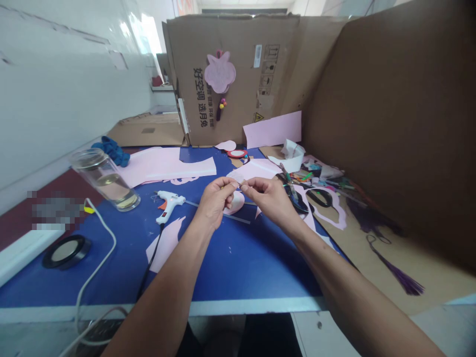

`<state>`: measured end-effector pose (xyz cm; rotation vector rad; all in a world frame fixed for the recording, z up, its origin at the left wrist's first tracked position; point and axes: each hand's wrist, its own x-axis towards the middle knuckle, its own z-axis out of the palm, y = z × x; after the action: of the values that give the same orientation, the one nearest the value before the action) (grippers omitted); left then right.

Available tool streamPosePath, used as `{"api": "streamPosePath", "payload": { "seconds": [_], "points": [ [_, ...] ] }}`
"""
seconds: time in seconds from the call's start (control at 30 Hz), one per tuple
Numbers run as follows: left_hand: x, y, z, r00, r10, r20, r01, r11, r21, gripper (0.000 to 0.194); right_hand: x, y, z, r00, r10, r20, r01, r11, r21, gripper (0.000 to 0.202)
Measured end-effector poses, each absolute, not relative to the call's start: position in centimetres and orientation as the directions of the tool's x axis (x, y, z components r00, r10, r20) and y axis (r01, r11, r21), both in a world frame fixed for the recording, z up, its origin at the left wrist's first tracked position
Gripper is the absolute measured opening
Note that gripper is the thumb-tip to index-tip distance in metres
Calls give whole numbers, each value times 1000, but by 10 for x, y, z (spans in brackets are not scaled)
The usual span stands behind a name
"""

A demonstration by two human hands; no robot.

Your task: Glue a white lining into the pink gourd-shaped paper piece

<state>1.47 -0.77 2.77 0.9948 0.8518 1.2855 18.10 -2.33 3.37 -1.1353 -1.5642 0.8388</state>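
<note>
My left hand (pixel 217 199) and my right hand (pixel 267 197) meet over the middle of the blue table (pixel 230 277). Thumb and fingers of each are pinched together, tip to tip, around something too small to make out. Just beneath them lies a rounded pink paper piece (pixel 235 203), partly covered by my left hand. A white hot glue gun (pixel 169 206) rests to the left of that hand, and a thin pale strip (pixel 238 218) runs below both. Beyond my fingers are more pink paper sheets (pixel 260 168). Scissors (pixel 290 183) lie right of my right hand.
At left stand a glass jar (pixel 111 181) of yellowish liquid, a black tape roll (pixel 66 251) and a white cable (pixel 111 238). Cardboard walls (pixel 238 44) close off the back and right, with a pink flower-shaped ornament (pixel 220 73) hanging there. A purple tassel (pixel 401 275) lies right.
</note>
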Motion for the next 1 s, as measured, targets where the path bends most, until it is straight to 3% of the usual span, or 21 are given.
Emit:
{"api": "streamPosePath", "payload": {
  "seconds": [0.4, 0.57, 0.67, 0.83, 1.0],
  "points": [
    [16, -9, 28, 119, 993, -22, -343, 62, 937, 12, 180, -25, 33, -19, 934, 358, 310, 345, -886, 29],
    [17, -9, 29, 144, 987, -70, -485, 132, 865, 6, 181, -23, 32, -1, 933, 361, 347, 339, -874, 28],
    [16, -8, 30, 164, 978, -125, -552, 196, 811, 21, 182, -24, 34, 31, 927, 373, 359, 338, -870, 29],
    [17, -9, 33, 166, 973, -163, -605, 231, 762, 20, 180, -26, 37, 24, 926, 377, 334, 347, -876, 29],
    [18, -11, 30, 175, 980, -98, -492, 173, 853, 19, 181, -23, 34, 39, 930, 365, 277, 341, -898, 29]
  ]
}}
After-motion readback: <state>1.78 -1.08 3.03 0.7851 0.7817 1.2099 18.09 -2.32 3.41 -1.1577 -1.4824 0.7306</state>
